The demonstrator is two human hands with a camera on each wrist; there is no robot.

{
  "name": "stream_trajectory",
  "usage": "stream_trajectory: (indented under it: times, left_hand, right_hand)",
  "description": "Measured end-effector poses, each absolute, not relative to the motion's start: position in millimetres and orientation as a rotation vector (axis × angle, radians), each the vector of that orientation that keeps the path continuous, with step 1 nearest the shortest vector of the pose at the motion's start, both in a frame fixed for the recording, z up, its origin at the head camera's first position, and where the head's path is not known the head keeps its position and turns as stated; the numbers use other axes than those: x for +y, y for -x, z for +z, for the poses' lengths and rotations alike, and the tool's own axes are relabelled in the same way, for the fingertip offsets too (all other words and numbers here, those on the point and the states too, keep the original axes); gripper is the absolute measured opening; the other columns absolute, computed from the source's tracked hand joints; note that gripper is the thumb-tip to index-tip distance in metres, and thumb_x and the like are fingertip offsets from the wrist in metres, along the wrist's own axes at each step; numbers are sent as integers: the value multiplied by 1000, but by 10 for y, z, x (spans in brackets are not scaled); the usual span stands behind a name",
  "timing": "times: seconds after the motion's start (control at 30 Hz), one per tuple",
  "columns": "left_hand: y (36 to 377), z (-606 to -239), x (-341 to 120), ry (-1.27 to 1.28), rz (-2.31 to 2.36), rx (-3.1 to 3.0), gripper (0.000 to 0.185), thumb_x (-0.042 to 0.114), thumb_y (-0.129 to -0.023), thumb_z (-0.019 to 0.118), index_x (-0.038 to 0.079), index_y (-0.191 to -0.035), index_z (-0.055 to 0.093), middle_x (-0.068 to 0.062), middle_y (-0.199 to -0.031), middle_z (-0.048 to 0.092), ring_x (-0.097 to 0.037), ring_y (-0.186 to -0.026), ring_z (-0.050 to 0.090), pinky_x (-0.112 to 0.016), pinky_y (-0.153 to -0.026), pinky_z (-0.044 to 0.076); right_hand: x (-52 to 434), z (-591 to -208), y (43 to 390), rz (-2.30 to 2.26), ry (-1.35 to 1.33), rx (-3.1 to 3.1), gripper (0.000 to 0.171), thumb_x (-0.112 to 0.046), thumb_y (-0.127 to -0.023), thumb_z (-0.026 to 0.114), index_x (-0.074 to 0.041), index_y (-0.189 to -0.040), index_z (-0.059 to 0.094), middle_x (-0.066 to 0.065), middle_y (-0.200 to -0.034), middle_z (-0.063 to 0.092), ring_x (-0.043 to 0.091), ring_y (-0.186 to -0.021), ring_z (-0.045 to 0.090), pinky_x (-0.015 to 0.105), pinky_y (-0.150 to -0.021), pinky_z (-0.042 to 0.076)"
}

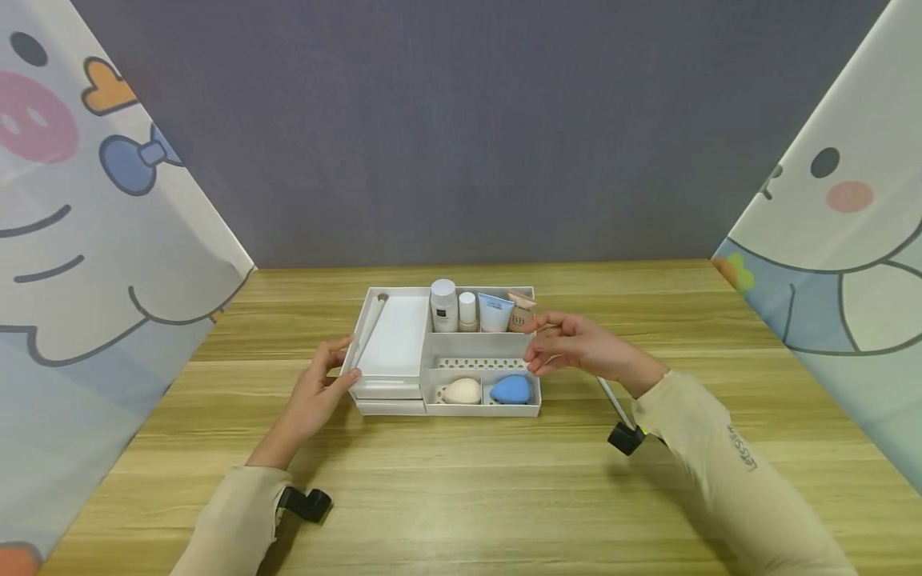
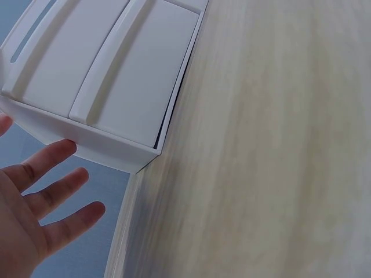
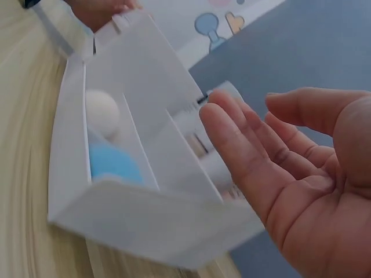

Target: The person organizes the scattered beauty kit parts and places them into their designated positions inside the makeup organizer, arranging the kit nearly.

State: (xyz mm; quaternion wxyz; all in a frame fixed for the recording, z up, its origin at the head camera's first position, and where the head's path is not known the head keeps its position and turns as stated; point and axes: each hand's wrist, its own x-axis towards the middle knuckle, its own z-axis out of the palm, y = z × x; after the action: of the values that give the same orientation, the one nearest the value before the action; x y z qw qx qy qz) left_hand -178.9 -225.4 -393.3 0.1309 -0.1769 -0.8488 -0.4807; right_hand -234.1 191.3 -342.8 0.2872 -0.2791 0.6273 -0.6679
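A white compartment organizer (image 1: 464,346) sits mid-table. Its back row holds a white bottle (image 1: 443,305), a small bottle (image 1: 468,311), a blue-and-white tube (image 1: 495,313) and a beige tube (image 1: 520,314). The front compartment holds a cream sponge (image 1: 461,391) and a blue sponge (image 1: 511,389). My left hand (image 1: 344,364) is at the organizer's left wall; in the left wrist view its fingers (image 2: 55,200) are straight and spread beside the organizer (image 2: 116,75). My right hand (image 1: 547,344) hovers at the right wall, with relaxed fingers (image 3: 249,139) that hold nothing, next to the organizer (image 3: 145,220).
The wooden table (image 1: 461,496) stretches around the organizer. Cartoon-printed curtains hang at the left (image 1: 86,240) and right (image 1: 835,240), with a grey wall behind. A thin white stick (image 1: 370,328) lies in the organizer's left tray. Black wrist cameras (image 1: 306,504) (image 1: 625,438) show by my sleeves.
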Motion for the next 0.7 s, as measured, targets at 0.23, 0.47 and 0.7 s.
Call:
stream_trajectory:
  times: [0.23,0.47,0.7]
  left_hand:
    - [1787,-3931,-2253,506,-1400,-2468,46,0,-96,60,5,-140,45,-23,-112,65,-19,-103,58,-22,-77,52]
    - [1789,-3938,-2253,510,-1388,-2471,46,0,-96,60,4,-140,45,-23,-113,65,-23,-103,58,-22,-78,52]
    - [1793,-3945,-2255,511,-1392,-2459,46,0,-96,60,4,-139,46,-22,-113,65,-25,-104,58,-22,-77,52]
  right_hand:
    - [2191,-3518,2356,-1791,707,1749,22,4,-102,47,1,-123,48,14,-100,68,25,-90,70,43,-83,57]
    - [2423,-3566,2361,-1769,686,1781,23,4,-102,46,-8,-121,52,12,-102,69,24,-92,70,42,-83,57]
    - [2609,-3590,2331,-1767,634,1837,21,3,-102,48,-8,-119,52,12,-102,69,22,-90,70,38,-80,58]
